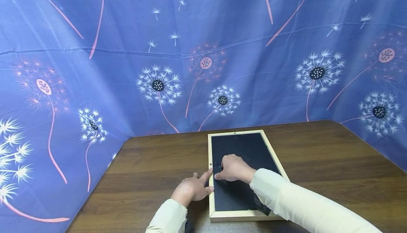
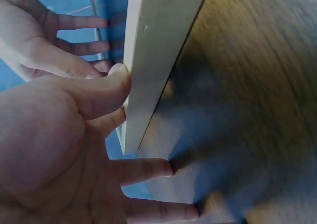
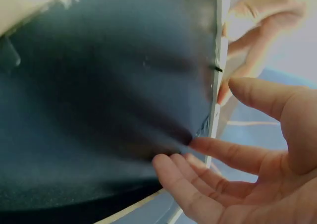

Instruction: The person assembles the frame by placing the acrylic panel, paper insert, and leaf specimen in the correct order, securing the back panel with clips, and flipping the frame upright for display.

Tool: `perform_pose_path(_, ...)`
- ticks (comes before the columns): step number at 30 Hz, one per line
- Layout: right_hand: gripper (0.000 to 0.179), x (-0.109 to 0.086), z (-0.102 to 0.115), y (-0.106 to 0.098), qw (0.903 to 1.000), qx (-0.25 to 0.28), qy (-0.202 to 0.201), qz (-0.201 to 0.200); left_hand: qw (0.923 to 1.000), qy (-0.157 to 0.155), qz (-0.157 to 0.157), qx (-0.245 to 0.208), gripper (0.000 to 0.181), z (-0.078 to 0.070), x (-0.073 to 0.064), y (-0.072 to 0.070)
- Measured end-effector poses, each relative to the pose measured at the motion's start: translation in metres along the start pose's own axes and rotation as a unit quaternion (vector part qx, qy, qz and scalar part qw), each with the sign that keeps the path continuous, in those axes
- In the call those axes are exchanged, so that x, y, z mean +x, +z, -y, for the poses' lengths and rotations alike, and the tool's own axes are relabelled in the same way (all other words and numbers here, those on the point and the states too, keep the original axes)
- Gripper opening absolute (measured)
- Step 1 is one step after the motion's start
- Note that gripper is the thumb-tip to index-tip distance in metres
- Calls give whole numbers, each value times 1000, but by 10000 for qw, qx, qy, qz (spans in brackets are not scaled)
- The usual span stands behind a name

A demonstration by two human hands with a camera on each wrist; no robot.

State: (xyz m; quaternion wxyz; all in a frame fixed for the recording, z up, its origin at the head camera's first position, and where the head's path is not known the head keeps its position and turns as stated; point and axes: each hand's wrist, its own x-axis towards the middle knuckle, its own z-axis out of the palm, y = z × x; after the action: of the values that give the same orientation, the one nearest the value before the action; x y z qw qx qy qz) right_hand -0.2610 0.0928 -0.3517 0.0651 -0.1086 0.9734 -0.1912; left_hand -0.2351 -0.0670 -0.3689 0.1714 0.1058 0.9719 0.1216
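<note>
A light wooden frame point(image 1: 274, 155) with a black panel point(image 1: 235, 199) inside lies flat. My left hand point(image 1: 193, 187) is at its left side. In the left wrist view, the thumb rests on the wooden edge point(image 2: 153, 50), the index finger touches lower along it, and two other fingers extend toward the tabletop. My right hand point(image 1: 234, 168) reaches over the panel near the left rim. From the right wrist, its fingertips point(image 3: 161, 160) touch the dark surface beside a small glossy patch point(image 3: 202, 127); the thumb stands apart, with nothing visible between.
Under the frame is a brown wood-grain table point(image 1: 152, 162). A blue cloth point(image 1: 197, 31) printed with dandelions hangs behind and along the sides. A dark wrist device point(image 1: 262, 206) below the right sleeve overlaps the frame's lower right part in the head view.
</note>
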Motion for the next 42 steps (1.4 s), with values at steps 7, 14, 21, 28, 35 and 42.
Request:
perform_pose_path(7, 43, -1, 4, 9, 9993, -274, 58, -241, 9998, 132, -113, 65, 59, 2, 1, 1)
perform_pose_path(14, 35, -3, 4, 11, 9990, -344, 41, -278, 9981, 470, -166, -360, 62, 7, 7, -3)
perform_pose_path(21, 37, -1, 4, 11, 9989, -349, 51, -303, 9945, 603, 63, -848, 62, 12, 13, -4)
perform_pose_path(28, 41, 0, 8, 11, 9988, -367, 214, -259, 9946, 607, 258, -799, 62, 13, 15, -2)
perform_pose_path(35, 39, 2, 10, 10, 9978, -513, 338, -237, 9969, 286, 332, -647, 62, 10, 13, -7)
perform_pose_path(42, 36, 2, 11, 9, 9977, -524, 374, -210, 9974, 153, 344, -619, 62, 8, 13, -9)
